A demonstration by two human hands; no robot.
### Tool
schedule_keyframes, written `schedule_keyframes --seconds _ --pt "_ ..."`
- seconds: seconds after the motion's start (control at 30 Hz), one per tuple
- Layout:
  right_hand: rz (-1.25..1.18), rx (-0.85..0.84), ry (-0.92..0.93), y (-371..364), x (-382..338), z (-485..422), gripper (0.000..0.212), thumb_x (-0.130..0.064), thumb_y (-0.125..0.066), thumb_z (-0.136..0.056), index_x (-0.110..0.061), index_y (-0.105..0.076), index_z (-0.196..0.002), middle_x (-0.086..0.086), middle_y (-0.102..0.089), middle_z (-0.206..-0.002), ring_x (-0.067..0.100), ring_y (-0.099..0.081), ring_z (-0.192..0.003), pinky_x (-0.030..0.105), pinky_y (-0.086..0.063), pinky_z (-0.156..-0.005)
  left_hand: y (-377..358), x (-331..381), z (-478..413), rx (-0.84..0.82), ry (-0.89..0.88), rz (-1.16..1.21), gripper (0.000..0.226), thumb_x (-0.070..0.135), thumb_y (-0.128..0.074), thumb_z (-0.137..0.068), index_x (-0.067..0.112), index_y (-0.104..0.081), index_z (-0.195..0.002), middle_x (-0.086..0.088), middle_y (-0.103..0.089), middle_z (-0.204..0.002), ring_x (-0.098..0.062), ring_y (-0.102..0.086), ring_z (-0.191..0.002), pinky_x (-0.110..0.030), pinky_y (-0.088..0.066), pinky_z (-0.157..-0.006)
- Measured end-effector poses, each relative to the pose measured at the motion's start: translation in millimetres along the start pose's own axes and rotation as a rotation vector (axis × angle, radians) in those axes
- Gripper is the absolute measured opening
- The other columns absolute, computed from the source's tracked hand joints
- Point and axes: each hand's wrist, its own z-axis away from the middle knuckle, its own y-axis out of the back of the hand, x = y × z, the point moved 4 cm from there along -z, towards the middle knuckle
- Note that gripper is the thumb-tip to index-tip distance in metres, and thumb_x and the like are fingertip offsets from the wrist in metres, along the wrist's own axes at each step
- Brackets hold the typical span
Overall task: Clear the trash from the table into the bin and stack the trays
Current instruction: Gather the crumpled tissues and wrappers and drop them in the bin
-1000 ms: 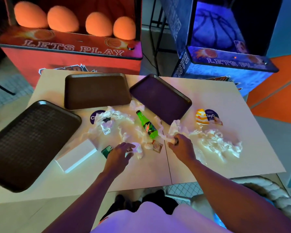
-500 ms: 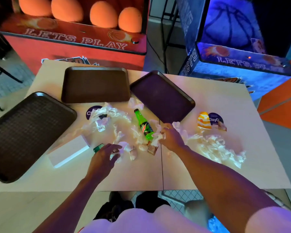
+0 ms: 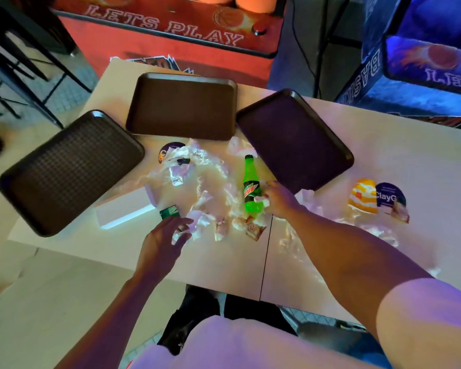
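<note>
Trash is lying scattered across the middle of the table [image 3: 224,265]: crumpled napkins [image 3: 197,177], a green bottle [image 3: 251,188] on its side, a small green packet [image 3: 169,210], a white box [image 3: 123,210] and a yellow wrapper [image 3: 362,196] off to the right. Three trays are sitting unstacked along the far side: a left tray [image 3: 67,169], a middle tray [image 3: 183,106] and a right tray [image 3: 294,139]. I am closing my right hand [image 3: 277,199] around a small wad of paper [image 3: 261,200] just beside the bottle, fingers curled tight on it. My left hand [image 3: 161,239] is hovering half open over a napkin scrap [image 3: 197,225] near the packet, and I cannot tell whether it is actually gripping anything. I am judging that the bottle is the main risk: lying on its side and touching my right knuckles, it could roll toward the edge if I nudge it while scooping. Loose scraps could also be slipping out of an overfull fist. No bin is showing anywhere in view, so I am unsure where to carry this. My right forearm is covering part of the napkin pile on that side, and the coloured lighting is making the small wrappers hard to identify.
</note>
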Motion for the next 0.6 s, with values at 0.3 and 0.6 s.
schedule_keyframes --seconds 0.3,0.6 --pt "-0.102 0.057 -0.082 -4.4 -1.1 18.8 0.034 -0.013 -0.07 -0.088 -0.005 -0.067 -0.121 0.011 -0.059 -0.129 0.028 -0.058 -0.123 0.035 -0.051 -0.097 4.0 8.1 -15.7 -0.024 -0.025 0.039 0.031 0.03 -0.078 -0.09 0.043 -0.067 -0.117 0.027 -0.067 -0.111 0.004 -0.066 -0.093 -0.025 -0.058 -0.074" --pt "-0.144 0.245 -0.232 33.1 -5.4 65.2 0.025 -0.019 -0.069 -0.086 -0.004 -0.067 -0.106 0.015 -0.064 -0.112 0.032 -0.062 -0.108 0.04 -0.05 -0.088 14.5 37.1 -66.5 -0.092 -0.225 0.14 0.03 0.024 -0.08 -0.089 0.038 -0.071 -0.114 0.022 -0.07 -0.108 -0.001 -0.068 -0.095 -0.026 -0.058 -0.074"
